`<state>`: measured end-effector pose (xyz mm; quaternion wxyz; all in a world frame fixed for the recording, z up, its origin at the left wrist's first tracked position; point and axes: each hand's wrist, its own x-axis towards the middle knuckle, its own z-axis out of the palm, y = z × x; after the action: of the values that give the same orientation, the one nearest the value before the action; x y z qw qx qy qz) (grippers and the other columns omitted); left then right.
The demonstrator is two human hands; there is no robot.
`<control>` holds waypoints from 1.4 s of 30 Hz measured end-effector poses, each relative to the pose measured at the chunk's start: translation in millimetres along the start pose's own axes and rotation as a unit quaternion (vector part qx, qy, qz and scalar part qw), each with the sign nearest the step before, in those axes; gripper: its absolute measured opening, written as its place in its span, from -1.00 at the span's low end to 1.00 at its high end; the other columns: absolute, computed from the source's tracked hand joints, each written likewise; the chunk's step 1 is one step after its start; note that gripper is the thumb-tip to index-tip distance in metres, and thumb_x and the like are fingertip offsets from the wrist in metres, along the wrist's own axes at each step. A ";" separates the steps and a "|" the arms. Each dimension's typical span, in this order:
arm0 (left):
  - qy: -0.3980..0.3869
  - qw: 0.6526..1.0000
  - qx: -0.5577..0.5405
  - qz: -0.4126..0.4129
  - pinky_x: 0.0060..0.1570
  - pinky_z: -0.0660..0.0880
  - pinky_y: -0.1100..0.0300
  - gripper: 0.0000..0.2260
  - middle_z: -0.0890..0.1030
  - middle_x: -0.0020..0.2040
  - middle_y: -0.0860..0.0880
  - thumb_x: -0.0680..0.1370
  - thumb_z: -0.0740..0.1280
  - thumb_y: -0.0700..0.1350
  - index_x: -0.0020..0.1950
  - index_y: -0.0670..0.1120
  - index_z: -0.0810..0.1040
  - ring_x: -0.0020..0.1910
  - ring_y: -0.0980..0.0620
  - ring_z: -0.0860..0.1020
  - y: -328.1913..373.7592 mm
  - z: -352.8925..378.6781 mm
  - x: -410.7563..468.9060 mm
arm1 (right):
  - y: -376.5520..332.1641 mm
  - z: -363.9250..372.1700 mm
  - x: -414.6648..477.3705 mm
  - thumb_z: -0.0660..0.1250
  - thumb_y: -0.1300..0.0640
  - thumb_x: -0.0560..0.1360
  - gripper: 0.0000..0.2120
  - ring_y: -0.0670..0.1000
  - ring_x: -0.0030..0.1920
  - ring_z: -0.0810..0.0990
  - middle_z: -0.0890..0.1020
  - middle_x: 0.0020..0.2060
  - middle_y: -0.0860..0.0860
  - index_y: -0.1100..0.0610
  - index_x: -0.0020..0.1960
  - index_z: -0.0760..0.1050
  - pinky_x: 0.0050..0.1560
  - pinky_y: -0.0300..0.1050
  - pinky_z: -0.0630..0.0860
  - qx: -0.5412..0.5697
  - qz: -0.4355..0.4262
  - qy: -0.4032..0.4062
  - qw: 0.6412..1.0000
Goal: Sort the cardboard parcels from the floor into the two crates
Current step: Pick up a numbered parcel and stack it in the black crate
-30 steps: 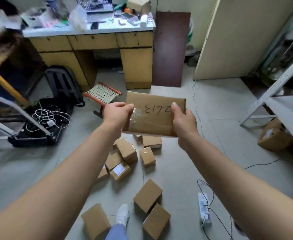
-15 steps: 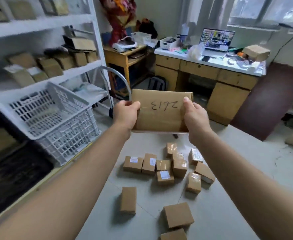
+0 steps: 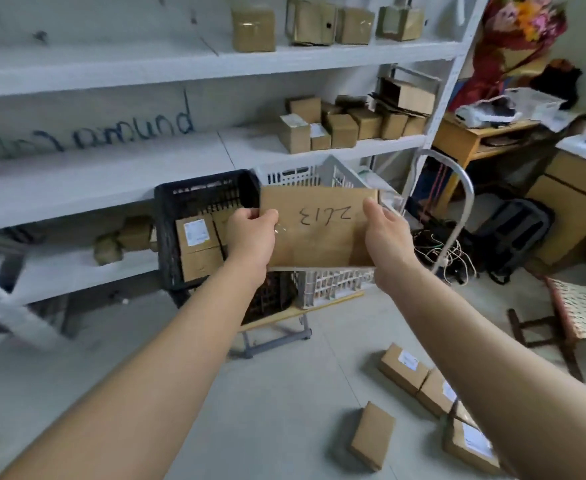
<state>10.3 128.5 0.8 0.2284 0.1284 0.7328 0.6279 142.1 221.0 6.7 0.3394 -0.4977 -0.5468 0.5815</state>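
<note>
Head view: flat parcel (image 3: 319, 230) held up before the two crates.
Left hand (image 3: 251, 233) and right hand (image 3: 385, 233) pinch its side edges (fingers behind, hidden); it covers most of the white crate (image 3: 326, 284); black crate (image 3: 194, 199) sits just left.

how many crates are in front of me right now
2. The black crate sits on the left with parcels inside; the white crate sits right beside it, mostly hidden behind the flat parcel held in both hands.
</note>
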 end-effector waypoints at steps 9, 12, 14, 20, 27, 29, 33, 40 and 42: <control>0.084 0.995 -0.004 -0.045 -0.27 0.37 0.24 -0.91 0.46 -0.21 0.08 0.58 0.27 -0.11 0.08 -0.02 0.44 -0.27 0.14 0.42 -11.1 -73.5 92.5 | 4.9 135.3 42.7 0.15 -0.08 0.61 -0.75 -0.07 -0.15 0.50 0.54 -0.14 -0.03 0.11 0.05 0.43 -0.22 -0.18 0.35 -0.044 0.003 -0.093 0.995; 0.107 0.992 -0.006 -0.067 -0.12 0.43 0.15 -0.92 0.46 -0.20 0.06 0.59 0.26 -0.09 0.06 -0.02 0.40 -0.25 0.12 0.42 -17.1 -77.0 118.7 | 6.1 163.3 71.8 0.16 -0.08 0.60 -0.71 0.01 -0.04 0.53 0.56 -0.06 0.02 0.13 0.12 0.44 -0.11 -0.13 0.37 -0.054 0.008 -0.110 0.992; 0.125 0.989 -0.008 -0.082 -0.01 0.46 0.07 -0.90 0.46 -0.20 0.04 0.58 0.27 -0.09 0.06 -0.03 0.39 -0.23 0.10 0.44 -21.0 -76.0 138.6 | 7.3 180.0 92.4 0.15 -0.07 0.61 -0.66 0.03 0.01 0.51 0.54 -0.03 0.01 0.16 0.21 0.44 -0.01 -0.11 0.35 -0.069 0.010 -0.123 0.990; 0.188 0.976 -0.017 -0.105 -0.09 0.42 0.10 -0.77 0.52 0.00 -0.04 0.57 0.28 -0.10 0.21 -0.10 0.42 -0.14 0.05 0.47 -34.4 -61.7 204.5 | 15.8 225.5 165.8 0.13 -0.09 0.61 -0.56 0.00 0.00 0.42 0.48 0.03 0.02 0.19 0.34 0.40 0.01 -0.14 0.28 -0.120 0.029 -0.206 0.971; 0.240 0.957 -0.041 -0.156 0.21 0.43 -0.05 -0.47 0.44 0.33 -0.09 0.55 0.29 -0.13 0.48 0.02 0.19 0.22 -0.12 0.46 -70.2 -49.2 258.2 | 30.4 275.3 236.0 0.07 -0.11 0.62 -0.52 0.03 0.03 0.40 0.50 0.18 0.08 0.18 0.38 0.36 0.03 -0.12 0.31 -0.204 0.014 -0.256 0.945; 0.235 0.954 -0.056 -0.177 0.24 0.43 -0.16 -0.40 0.42 0.36 -0.06 0.54 0.30 -0.11 0.50 0.15 0.12 0.24 -0.14 0.46 -83.8 -49.9 269.7 | 37.2 289.6 250.8 0.06 -0.10 0.62 -0.52 0.03 0.05 0.40 0.50 0.19 0.09 0.18 0.39 0.37 0.05 -0.12 0.30 -0.231 0.005 -0.270 0.935; 0.181 0.952 -0.064 -0.240 0.03 0.56 -0.13 -0.52 0.47 0.26 -0.05 0.56 0.29 -0.07 0.43 0.17 0.21 0.14 -0.15 0.53 -112.7 -53.4 293.8 | 53.2 316.1 278.9 0.06 -0.07 0.63 -0.55 0.08 0.16 0.45 0.51 0.23 0.10 0.14 0.40 0.37 0.09 -0.11 0.30 -0.291 -0.017 -0.292 0.911; 0.145 0.920 -0.085 -0.353 -0.12 0.60 0.05 -0.62 0.47 0.24 -0.12 0.56 0.35 -0.08 0.32 -0.15 0.39 0.18 -0.10 0.50 -167.5 -56.4 321.3 | 95.1 346.9 317.1 0.27 0.07 0.53 -0.63 0.05 0.04 0.53 0.56 0.10 0.05 0.10 0.32 0.47 0.13 -0.09 0.51 -0.387 0.014 -0.356 0.851; 0.117 0.906 -0.095 -0.395 -0.02 0.61 0.01 -0.61 0.46 0.26 -0.16 0.53 0.39 -0.15 0.32 -0.19 0.41 0.20 -0.15 0.50 -181.7 -53.3 324.2 | 103.6 351.0 320.4 0.32 0.13 0.48 -0.58 0.05 0.03 0.53 0.53 0.04 0.03 0.04 0.33 0.46 0.13 -0.10 0.53 -0.421 0.030 -0.378 0.824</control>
<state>-277.9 204.2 -227.6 0.3817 -0.2678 0.6819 0.5636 -263.7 399.5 -193.5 -0.1537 -0.3495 -0.8088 0.4473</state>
